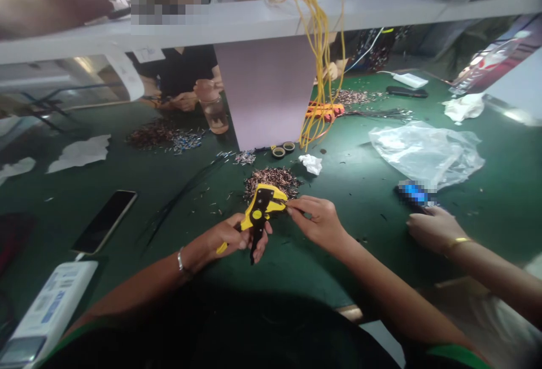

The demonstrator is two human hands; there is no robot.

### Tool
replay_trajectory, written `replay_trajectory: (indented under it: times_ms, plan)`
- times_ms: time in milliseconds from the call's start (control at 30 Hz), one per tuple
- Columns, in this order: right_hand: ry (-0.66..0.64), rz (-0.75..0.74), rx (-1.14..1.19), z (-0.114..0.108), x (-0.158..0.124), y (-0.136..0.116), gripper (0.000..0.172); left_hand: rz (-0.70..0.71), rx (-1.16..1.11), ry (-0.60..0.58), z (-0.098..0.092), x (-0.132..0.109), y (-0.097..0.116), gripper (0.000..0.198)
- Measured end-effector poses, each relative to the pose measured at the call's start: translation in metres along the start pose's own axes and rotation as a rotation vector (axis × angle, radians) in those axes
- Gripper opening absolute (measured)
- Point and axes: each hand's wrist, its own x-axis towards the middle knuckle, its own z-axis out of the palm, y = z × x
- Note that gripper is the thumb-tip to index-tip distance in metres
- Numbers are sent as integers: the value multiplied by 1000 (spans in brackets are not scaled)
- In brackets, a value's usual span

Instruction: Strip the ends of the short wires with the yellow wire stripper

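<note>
My left hand [238, 234] is wrapped round the handles of a yellow and black wire stripper [261, 206], its jaws pointing right. At those jaws, my right hand [317, 218] pinches something small and dark, perhaps a short wire, mostly hidden by the fingers. Just beyond the tool lies a heap of short copper-and-black wire pieces [273, 179]. Thin black wires [173, 202] stretch across the green table to the left, near a little pile of small terminals [245, 157].
A phone [105, 220] and a white power bank [53, 307] lie at left. Yellow wires [322, 53] hang from the shelf [237, 16]. A clear plastic bag [427, 152] lies at right, near another person's hand [438, 228] holding a lit device. A bottle [215, 112] stands behind.
</note>
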Motion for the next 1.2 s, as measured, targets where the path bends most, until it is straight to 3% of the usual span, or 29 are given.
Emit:
replay_trajectory:
  times_ms: [700, 1200]
  plan:
    - [-76, 46, 20, -4, 2, 2, 23, -2, 66, 32, -3, 0, -1, 43]
    - [-81, 90, 65, -5, 4, 1, 22, -68, 154, 153, 3, 1, 3, 30]
